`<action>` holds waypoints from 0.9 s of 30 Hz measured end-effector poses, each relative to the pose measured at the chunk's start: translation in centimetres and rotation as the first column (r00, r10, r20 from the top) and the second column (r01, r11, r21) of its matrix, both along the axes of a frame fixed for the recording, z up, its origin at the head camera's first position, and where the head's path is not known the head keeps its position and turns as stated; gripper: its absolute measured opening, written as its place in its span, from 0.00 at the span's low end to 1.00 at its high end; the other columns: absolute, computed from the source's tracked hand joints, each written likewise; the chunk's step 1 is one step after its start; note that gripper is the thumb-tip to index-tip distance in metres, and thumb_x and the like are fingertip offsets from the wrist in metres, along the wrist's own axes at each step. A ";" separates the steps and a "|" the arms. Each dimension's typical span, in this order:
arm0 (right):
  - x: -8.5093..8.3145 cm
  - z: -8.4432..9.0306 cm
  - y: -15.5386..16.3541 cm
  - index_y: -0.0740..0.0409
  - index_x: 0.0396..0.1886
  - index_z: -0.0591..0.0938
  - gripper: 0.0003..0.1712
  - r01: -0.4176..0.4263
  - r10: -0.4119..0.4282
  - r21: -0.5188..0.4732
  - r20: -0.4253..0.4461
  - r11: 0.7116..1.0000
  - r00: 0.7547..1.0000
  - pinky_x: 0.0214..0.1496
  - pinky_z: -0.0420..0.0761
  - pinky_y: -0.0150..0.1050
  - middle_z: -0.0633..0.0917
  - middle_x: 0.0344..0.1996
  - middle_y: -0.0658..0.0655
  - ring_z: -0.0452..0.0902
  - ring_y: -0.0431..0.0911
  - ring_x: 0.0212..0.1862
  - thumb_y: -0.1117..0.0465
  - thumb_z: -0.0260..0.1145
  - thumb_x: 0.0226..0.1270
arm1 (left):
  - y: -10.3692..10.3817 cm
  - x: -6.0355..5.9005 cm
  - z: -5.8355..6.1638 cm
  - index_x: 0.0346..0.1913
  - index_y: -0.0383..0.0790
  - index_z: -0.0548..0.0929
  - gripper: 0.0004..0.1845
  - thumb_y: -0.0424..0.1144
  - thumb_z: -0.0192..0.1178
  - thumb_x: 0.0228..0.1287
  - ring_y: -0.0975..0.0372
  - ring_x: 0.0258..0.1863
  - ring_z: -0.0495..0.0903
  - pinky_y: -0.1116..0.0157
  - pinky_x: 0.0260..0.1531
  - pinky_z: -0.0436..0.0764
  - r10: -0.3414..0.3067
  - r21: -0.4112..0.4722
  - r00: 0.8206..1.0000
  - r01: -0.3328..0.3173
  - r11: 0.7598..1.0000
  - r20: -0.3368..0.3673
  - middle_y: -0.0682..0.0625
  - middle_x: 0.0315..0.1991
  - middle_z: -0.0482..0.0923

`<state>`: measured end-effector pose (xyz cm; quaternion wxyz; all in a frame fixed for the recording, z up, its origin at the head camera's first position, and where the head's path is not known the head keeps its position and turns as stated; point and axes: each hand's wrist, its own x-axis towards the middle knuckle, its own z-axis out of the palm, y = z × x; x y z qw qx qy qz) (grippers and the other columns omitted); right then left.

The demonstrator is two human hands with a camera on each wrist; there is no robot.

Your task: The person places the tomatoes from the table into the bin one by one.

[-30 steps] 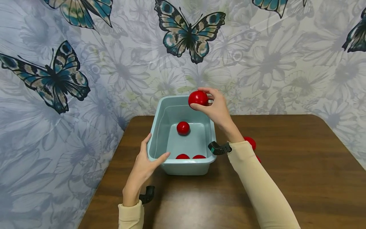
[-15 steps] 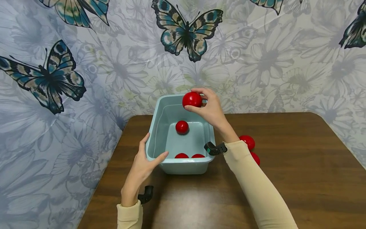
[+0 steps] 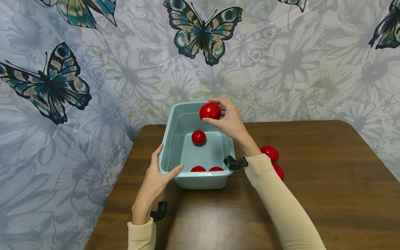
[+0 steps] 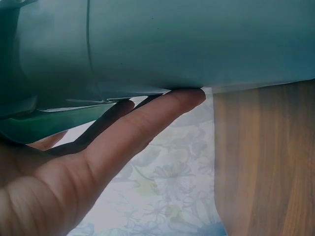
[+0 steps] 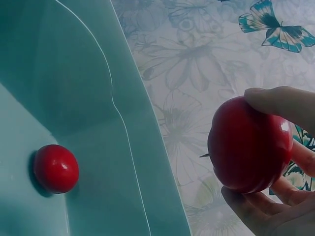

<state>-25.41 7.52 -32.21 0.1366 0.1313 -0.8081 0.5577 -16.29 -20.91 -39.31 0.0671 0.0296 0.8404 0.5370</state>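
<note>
Head view: right hand (image 3: 229,121) pinches a red tomato (image 3: 210,111) above the teal tub (image 3: 167,139); three tomatoes inside below it, two left on the counter (image 3: 328,166) beside its forearm. Left hand (image 3: 156,178) grips the tub's near corner.

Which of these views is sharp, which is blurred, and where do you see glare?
Head view: sharp, with a pale glare patch on the brown wooden table. Left wrist view: the light blue plastic tub and left hand are soft, too close. Right wrist view: the held red ball is fairly sharp, with small highlights.
</note>
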 end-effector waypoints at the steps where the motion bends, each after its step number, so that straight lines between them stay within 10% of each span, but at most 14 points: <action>1: 0.0 0.0 0.0 0.60 0.70 0.76 0.37 -0.004 0.004 -0.006 0.002 1.000 1.000 0.60 0.81 0.56 0.76 0.66 0.64 0.74 0.60 0.62 0.64 0.78 0.62 | 0.0 0.0 0.0 0.85 0.59 0.45 0.57 0.56 0.74 0.64 0.47 0.74 0.64 0.39 0.70 0.66 0.001 -0.003 1.000 -0.001 1.000 0.000 0.45 0.78 0.58; 11: 0.1 0.1 0.5 0.63 0.71 0.72 0.31 -0.038 0.041 -0.162 0.014 0.986 0.999 0.68 0.77 0.55 0.78 0.60 0.66 0.79 0.59 0.62 0.71 0.68 0.71 | 0.2 -0.1 0.1 0.85 0.59 0.46 0.57 0.57 0.74 0.63 0.47 0.74 0.63 0.40 0.71 0.66 0.013 -0.021 1.000 -0.012 1.000 0.010 0.45 0.79 0.58; 27: 1.3 -0.9 4.1 0.64 0.69 0.73 0.26 -0.018 0.031 -0.142 0.093 0.990 0.995 0.71 0.73 0.53 0.77 0.63 0.65 0.75 0.58 0.66 0.67 0.66 0.75 | 0.3 0.1 0.3 0.85 0.58 0.45 0.57 0.57 0.73 0.64 0.46 0.75 0.62 0.39 0.71 0.64 0.013 -0.031 1.000 -0.012 0.999 0.008 0.46 0.80 0.56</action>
